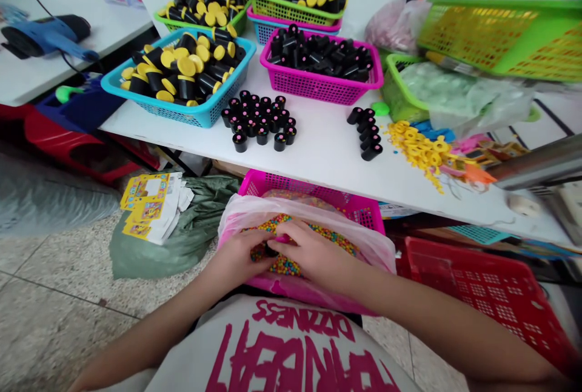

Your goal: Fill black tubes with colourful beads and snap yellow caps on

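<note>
My left hand is curled round a small black cup, most of which the fingers hide. Close against it, my right hand pinches a small pink piece over the cup; its full shape is hidden. Both hands are low over a mass of tiny multicoloured beads. The beads lie in a whitish plastic bag, spread open inside a pink basket in front of my body.
On the white table stand loose black cups in a cluster and a short row. Behind them are a blue basket of yellow-capped black cups and a magenta basket of black ones. Yellow rings lie right; a red crate sits below.
</note>
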The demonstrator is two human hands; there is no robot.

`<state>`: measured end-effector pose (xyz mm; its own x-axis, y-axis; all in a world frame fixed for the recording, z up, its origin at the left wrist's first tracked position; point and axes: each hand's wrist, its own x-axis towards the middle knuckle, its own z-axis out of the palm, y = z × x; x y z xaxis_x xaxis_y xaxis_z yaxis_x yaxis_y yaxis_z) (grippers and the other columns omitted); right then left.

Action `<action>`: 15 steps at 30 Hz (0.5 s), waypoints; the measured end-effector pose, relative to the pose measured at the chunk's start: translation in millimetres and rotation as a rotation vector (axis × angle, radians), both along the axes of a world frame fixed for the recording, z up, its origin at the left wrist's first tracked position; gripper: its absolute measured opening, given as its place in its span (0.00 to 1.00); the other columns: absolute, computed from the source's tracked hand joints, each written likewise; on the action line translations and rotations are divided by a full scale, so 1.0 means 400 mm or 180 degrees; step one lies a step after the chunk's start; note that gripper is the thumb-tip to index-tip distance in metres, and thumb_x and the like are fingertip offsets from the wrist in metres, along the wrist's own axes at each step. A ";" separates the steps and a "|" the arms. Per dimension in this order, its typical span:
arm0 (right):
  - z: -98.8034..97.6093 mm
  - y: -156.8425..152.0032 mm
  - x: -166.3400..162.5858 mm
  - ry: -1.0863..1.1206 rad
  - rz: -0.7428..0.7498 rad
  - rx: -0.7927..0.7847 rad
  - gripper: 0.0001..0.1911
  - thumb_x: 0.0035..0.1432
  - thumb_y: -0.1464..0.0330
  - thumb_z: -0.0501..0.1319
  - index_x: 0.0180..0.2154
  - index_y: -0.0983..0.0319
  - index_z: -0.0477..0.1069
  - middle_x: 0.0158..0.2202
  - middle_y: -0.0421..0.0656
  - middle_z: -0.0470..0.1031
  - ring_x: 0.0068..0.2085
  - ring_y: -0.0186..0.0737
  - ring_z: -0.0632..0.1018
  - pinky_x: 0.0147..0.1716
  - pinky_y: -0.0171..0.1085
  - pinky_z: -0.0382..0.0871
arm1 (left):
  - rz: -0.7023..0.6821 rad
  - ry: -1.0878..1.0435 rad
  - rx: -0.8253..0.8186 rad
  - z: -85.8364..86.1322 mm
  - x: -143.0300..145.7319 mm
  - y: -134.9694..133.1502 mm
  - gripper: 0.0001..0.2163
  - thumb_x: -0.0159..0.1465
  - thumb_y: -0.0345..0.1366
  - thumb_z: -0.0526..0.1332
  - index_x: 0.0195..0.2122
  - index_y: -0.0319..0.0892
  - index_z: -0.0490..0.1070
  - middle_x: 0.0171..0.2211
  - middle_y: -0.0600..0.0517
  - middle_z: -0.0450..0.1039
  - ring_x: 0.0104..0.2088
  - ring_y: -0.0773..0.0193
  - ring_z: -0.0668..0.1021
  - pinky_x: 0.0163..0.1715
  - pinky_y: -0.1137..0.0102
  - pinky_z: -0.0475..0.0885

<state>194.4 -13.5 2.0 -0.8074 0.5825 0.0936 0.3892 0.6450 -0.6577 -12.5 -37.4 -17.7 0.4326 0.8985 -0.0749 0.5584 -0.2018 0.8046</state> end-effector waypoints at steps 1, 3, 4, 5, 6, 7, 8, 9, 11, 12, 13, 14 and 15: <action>0.003 0.001 0.001 0.0002 -0.0034 -0.0035 0.14 0.69 0.68 0.51 0.52 0.61 0.69 0.51 0.49 0.69 0.54 0.45 0.67 0.55 0.46 0.62 | 0.0006 -0.0024 0.0004 -0.001 0.000 0.001 0.14 0.58 0.31 0.64 0.46 0.43 0.73 0.43 0.51 0.79 0.44 0.61 0.79 0.46 0.67 0.72; 0.013 0.007 0.007 0.0044 -0.0184 -0.0177 0.14 0.69 0.67 0.51 0.51 0.59 0.69 0.51 0.46 0.70 0.54 0.43 0.68 0.55 0.44 0.64 | 0.0003 -0.0073 0.0032 -0.001 -0.002 0.002 0.13 0.59 0.32 0.64 0.46 0.44 0.73 0.43 0.51 0.79 0.44 0.61 0.79 0.46 0.68 0.72; 0.019 0.010 0.010 0.0079 -0.0279 -0.0253 0.13 0.69 0.67 0.51 0.51 0.58 0.69 0.51 0.45 0.70 0.53 0.43 0.69 0.54 0.43 0.65 | -0.0001 -0.0091 0.0052 -0.001 -0.002 0.002 0.13 0.59 0.32 0.63 0.46 0.44 0.73 0.44 0.52 0.79 0.44 0.62 0.79 0.46 0.68 0.72; 0.025 0.014 0.014 0.0110 -0.0367 -0.0317 0.13 0.68 0.67 0.51 0.51 0.58 0.69 0.51 0.45 0.70 0.53 0.42 0.70 0.54 0.43 0.65 | -0.0006 -0.0098 0.0069 -0.001 -0.003 0.002 0.13 0.59 0.32 0.63 0.47 0.45 0.73 0.44 0.52 0.79 0.44 0.62 0.79 0.46 0.68 0.72; 0.030 0.018 0.019 0.0142 -0.0412 -0.0333 0.14 0.68 0.68 0.51 0.50 0.58 0.70 0.50 0.45 0.70 0.52 0.42 0.70 0.53 0.43 0.66 | -0.0011 -0.0096 0.0081 0.000 -0.003 0.003 0.14 0.59 0.32 0.63 0.47 0.45 0.73 0.44 0.52 0.79 0.44 0.62 0.79 0.46 0.68 0.72; 0.034 0.022 0.022 0.0158 -0.0401 -0.0310 0.14 0.67 0.70 0.51 0.50 0.59 0.71 0.50 0.46 0.70 0.52 0.42 0.70 0.54 0.44 0.66 | -0.0013 -0.0088 0.0087 0.001 -0.002 0.004 0.14 0.59 0.32 0.63 0.47 0.44 0.73 0.43 0.52 0.79 0.44 0.62 0.79 0.46 0.68 0.72; 0.036 0.026 0.025 0.0173 -0.0365 -0.0261 0.15 0.66 0.72 0.51 0.50 0.59 0.71 0.50 0.46 0.70 0.52 0.42 0.70 0.54 0.44 0.66 | -0.0021 -0.0081 0.0084 0.002 0.000 0.005 0.14 0.59 0.32 0.63 0.47 0.44 0.73 0.43 0.52 0.79 0.44 0.62 0.78 0.46 0.68 0.72; 0.037 0.029 0.028 0.0201 -0.0327 -0.0207 0.16 0.65 0.74 0.51 0.50 0.58 0.72 0.50 0.47 0.70 0.52 0.42 0.70 0.54 0.45 0.66 | -0.0028 -0.0069 0.0078 0.004 0.002 0.006 0.13 0.59 0.32 0.63 0.47 0.44 0.73 0.43 0.51 0.79 0.44 0.61 0.78 0.46 0.67 0.72; 0.034 0.033 0.028 0.0284 -0.0327 -0.0166 0.19 0.63 0.76 0.51 0.50 0.58 0.73 0.50 0.47 0.70 0.52 0.41 0.71 0.54 0.45 0.67 | -0.0044 -0.0027 0.0074 0.008 0.007 0.009 0.12 0.59 0.34 0.64 0.45 0.44 0.74 0.42 0.51 0.79 0.43 0.61 0.78 0.45 0.67 0.72; 0.032 0.034 0.028 0.0323 -0.0359 -0.0202 0.19 0.63 0.77 0.51 0.50 0.58 0.73 0.50 0.47 0.71 0.52 0.41 0.72 0.54 0.45 0.67 | -0.0048 0.0002 0.0078 0.010 0.010 0.011 0.11 0.59 0.34 0.64 0.44 0.44 0.74 0.41 0.51 0.79 0.42 0.61 0.79 0.44 0.67 0.72; 0.029 0.036 0.026 0.0359 -0.0407 -0.0275 0.19 0.63 0.77 0.52 0.50 0.57 0.74 0.50 0.46 0.71 0.52 0.40 0.72 0.54 0.45 0.68 | -0.0045 0.0030 0.0085 0.012 0.012 0.013 0.10 0.59 0.35 0.64 0.43 0.44 0.74 0.40 0.52 0.79 0.41 0.61 0.79 0.42 0.67 0.73; 0.027 0.038 0.025 0.0400 -0.0463 -0.0353 0.18 0.63 0.77 0.52 0.49 0.57 0.74 0.50 0.46 0.72 0.51 0.40 0.73 0.54 0.45 0.68 | -0.0039 0.0050 0.0095 0.014 0.014 0.014 0.10 0.59 0.35 0.64 0.43 0.44 0.74 0.38 0.52 0.79 0.39 0.61 0.79 0.41 0.68 0.73; 0.025 0.041 0.025 0.0428 -0.0521 -0.0441 0.18 0.63 0.77 0.53 0.48 0.57 0.74 0.50 0.46 0.72 0.51 0.39 0.74 0.53 0.44 0.69 | -0.0032 0.0054 0.0105 0.014 0.015 0.015 0.10 0.59 0.35 0.65 0.43 0.44 0.74 0.38 0.52 0.79 0.38 0.61 0.79 0.40 0.68 0.73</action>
